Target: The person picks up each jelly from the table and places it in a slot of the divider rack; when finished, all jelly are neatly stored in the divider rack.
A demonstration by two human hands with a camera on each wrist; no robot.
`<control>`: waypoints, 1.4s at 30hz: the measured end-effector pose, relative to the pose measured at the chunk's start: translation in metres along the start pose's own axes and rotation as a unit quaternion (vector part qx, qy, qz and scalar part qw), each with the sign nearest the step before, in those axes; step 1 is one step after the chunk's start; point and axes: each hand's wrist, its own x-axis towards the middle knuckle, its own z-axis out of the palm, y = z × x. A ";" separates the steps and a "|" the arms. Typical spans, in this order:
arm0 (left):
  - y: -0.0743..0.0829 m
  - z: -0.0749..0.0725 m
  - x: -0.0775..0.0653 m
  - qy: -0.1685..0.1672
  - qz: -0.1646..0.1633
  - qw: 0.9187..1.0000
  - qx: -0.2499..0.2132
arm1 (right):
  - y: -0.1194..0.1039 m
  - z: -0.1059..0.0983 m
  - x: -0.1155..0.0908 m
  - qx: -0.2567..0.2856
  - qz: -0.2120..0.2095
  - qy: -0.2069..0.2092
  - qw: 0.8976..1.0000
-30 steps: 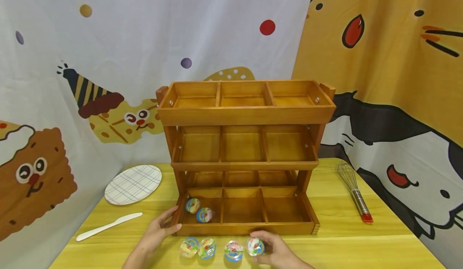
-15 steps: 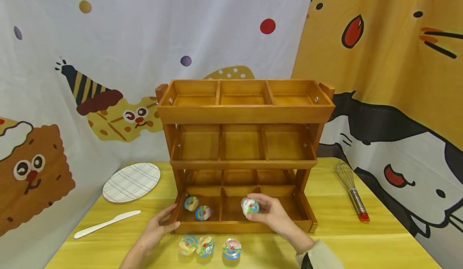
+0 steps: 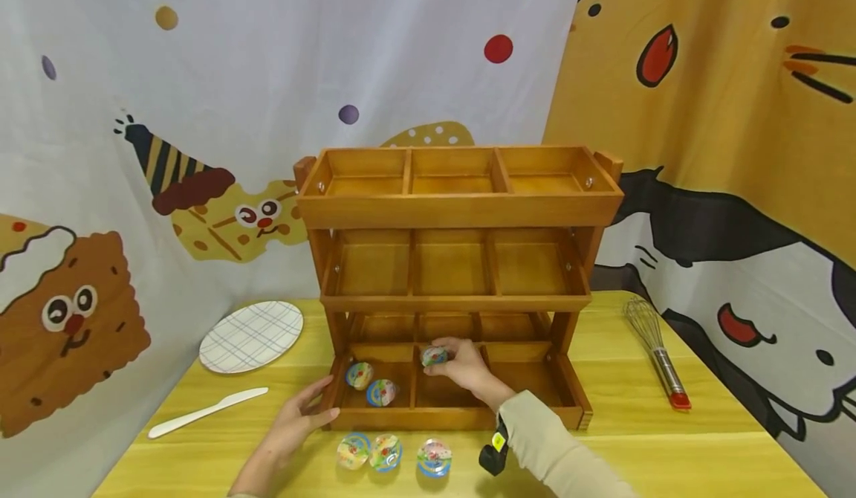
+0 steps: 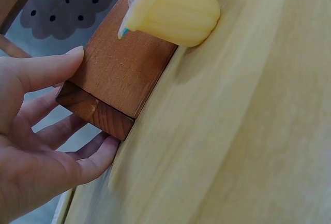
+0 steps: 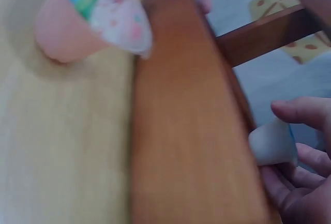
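Note:
A three-tier wooden rack (image 3: 461, 212) with divided trays stands mid-table. My left hand (image 3: 294, 418) grips the left front corner of its lowest tray, thumb at the front and fingers round the side, close to the table in the left wrist view. My right hand (image 3: 468, 370) pinches a jelly cup (image 3: 434, 356) inside that tray's middle compartment; its pale body (image 5: 271, 144) shows between thumb and fingers in the right wrist view. Two jelly cups (image 3: 382, 392) lie in the left compartment. Before the rack, three more jelly cups (image 3: 434, 458) sit on the table.
At the left lie a checked oval plate (image 3: 251, 337) and a white plastic knife (image 3: 208, 413). A whisk (image 3: 658, 353) with a red handle end lies right of the rack. Patterned cloth (image 3: 428, 52) hangs behind the table (image 3: 669, 453).
My right hand has lifted a jelly cup from the right end of the front row and carried it forward and left into the middle compartment. The left hand keeps its hold.

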 end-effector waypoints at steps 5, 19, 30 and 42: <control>-0.002 0.000 0.001 0.001 0.003 1.000 -0.005 | 0.013 0.015 0.005 -0.038 0.019 0.014 0.999; -0.003 -0.001 0.002 0.010 0.000 1.000 -0.008 | 0.022 0.021 0.009 -0.031 0.014 0.039 0.999; -0.005 -0.002 0.003 0.001 -0.001 1.000 -0.001 | 0.016 0.011 0.001 -0.023 0.022 0.025 0.999; -0.003 -0.003 0.000 -0.002 -0.001 1.000 0.006 | -0.025 -0.014 -0.059 0.102 -0.029 -0.005 0.994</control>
